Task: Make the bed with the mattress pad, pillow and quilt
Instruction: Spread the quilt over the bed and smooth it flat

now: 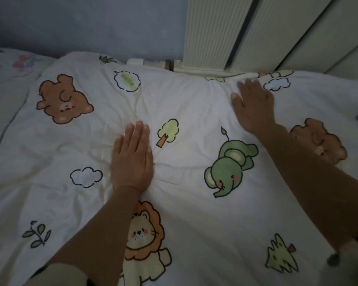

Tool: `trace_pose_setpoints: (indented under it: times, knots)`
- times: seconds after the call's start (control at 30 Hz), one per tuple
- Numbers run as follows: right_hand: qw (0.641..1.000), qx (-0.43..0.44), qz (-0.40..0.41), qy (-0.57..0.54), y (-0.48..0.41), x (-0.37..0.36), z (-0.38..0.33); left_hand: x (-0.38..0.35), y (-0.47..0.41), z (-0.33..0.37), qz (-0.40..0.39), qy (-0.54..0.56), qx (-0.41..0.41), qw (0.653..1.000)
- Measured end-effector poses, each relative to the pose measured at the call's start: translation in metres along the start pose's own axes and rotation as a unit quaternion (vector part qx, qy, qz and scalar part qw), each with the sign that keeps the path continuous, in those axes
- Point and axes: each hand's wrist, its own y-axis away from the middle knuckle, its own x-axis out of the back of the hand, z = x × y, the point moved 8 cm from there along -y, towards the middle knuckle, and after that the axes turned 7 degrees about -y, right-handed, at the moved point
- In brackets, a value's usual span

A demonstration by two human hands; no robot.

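Left hand (132,159): open and flat, fingers straight and close together, palm pressing the quilt (194,223) near the middle of the frame, between the tree print (167,132) and the cloud print (86,176).
Right hand (254,104): open too, fingers spread wide, laid on the quilt in the upper right, holding nothing; its fingertips lie just short of the far edge (247,76).
Quilt: white with cartoon animals, spread out and filling most of the frame; creases fan out around my left palm.
Far edge: runs left to right along the wall (91,23) and the ribbed panels (211,34) at the top, straight ahead of my right fingertips and well beyond my left ones.
Nearer hand: the right, so I judge it should smooth towards that edge while the left pins the cloth.
Pillow (12,65): the flowered shape at upper left may be it; too dim to be sure.
Mattress pad (6,104): probably the pale grey-green strip showing beside the quilt at the left edge.
Progress: late, by my reckoning; only smoothing is left.
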Motion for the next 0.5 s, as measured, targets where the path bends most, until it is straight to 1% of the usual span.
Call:
trace_pose_setpoints:
  times: [0.07,0.13,0.2,0.27,0.3,0.43,0.5]
  knots:
    - [0.999,0.0,-0.023,-0.035,0.042,0.003,-0.004,0.0,-0.001,-0.003,-0.001,0.001,0.0,1.0]
    - [0.999,-0.011,-0.04,-0.033,0.085,0.01,0.007,0.001,-0.001,-0.001,0.002,0.006,-0.002,1.0]
    - [0.998,-0.021,-0.064,-0.022,0.108,0.009,0.025,0.002,-0.001,-0.002,0.006,0.008,0.002,1.0]
    - [0.996,-0.01,-0.089,-0.012,0.115,-0.002,0.039,0.004,0.0,-0.001,0.011,0.007,-0.004,1.0]
    - [0.996,-0.002,-0.09,-0.002,0.114,-0.007,0.043,0.004,-0.001,-0.002,0.012,0.009,-0.004,1.0]
    - [0.998,0.007,-0.049,0.035,0.117,-0.017,0.047,0.002,-0.001,-0.001,0.013,0.004,-0.008,1.0]
    - [0.999,0.008,-0.035,0.037,0.118,-0.02,0.046,0.002,-0.002,-0.001,0.014,0.002,-0.014,1.0]
